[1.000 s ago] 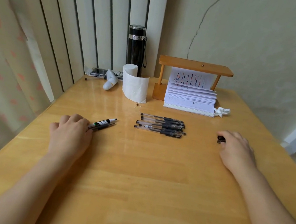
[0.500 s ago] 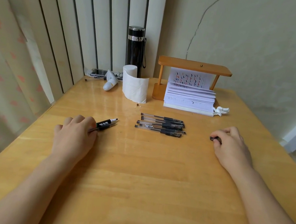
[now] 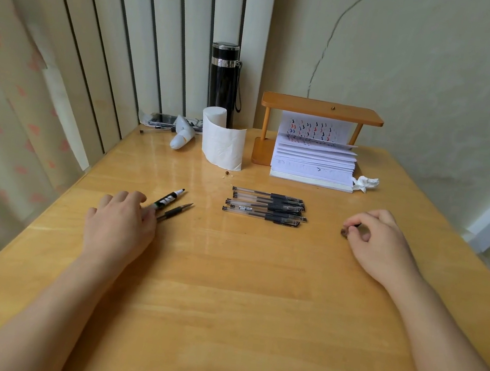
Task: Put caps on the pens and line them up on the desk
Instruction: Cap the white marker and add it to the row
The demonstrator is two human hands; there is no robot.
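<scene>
Several capped clear-barrel pens [image 3: 266,206] lie side by side in a row at the middle of the wooden desk [image 3: 229,292]. My left hand [image 3: 121,225] rests on the desk to their left, fingers closed on the ends of two pens: a black-and-white marker-like pen [image 3: 168,198] and an uncapped black-grip pen [image 3: 176,211], both pointing up and right. My right hand [image 3: 380,245] is right of the row, fingertips pinching a small dark pen cap [image 3: 345,232].
At the back stand a black flask [image 3: 223,82], a toilet paper roll [image 3: 222,143], a wooden stand [image 3: 322,111] over an open notebook [image 3: 313,163], and a crumpled tissue [image 3: 365,182]. A white object [image 3: 181,138] and clutter lie at the back left corner.
My left hand spread the two pens so the black-grip pen shows beside the marker. My right hand lifted its fingers and drew the cap leftward into a pinch.
</scene>
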